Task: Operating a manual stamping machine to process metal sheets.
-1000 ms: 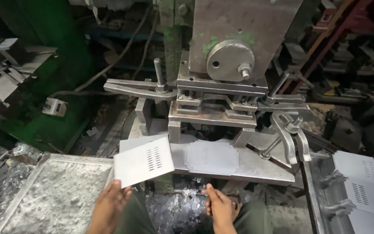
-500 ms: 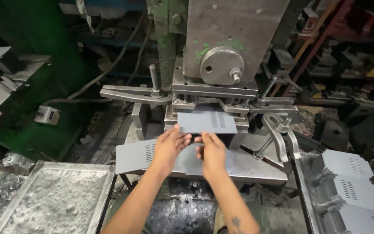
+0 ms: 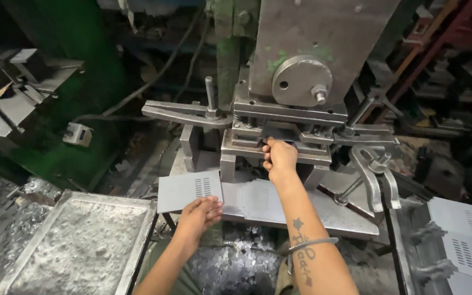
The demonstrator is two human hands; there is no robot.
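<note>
My left hand (image 3: 199,213) grips the near edge of a flat grey metal sheet with a block of slots (image 3: 184,190). The sheet lies at the left front of the press bed (image 3: 350,216). My right hand (image 3: 279,159) reaches into the opening of the press die (image 3: 247,145). Its fingers are curled on the edge of a second sheet pushed inside, which is mostly hidden by the die. A third slotted sheet (image 3: 258,199) lies flat on the bed between my two arms.
A large steel press head with a round boss (image 3: 301,81) hangs above the die. Clamp bars (image 3: 176,113) and levers (image 3: 375,175) flank it. A scrap-filled metal tray (image 3: 77,246) sits lower left. Finished slotted parts (image 3: 462,235) are stacked lower right. Metal punchings (image 3: 236,265) litter the floor below.
Both hands pushed a sheet into the die half a second ago. Since then my left hand has drawn back to the slotted sheet at the left front. My right hand stayed at the die.
</note>
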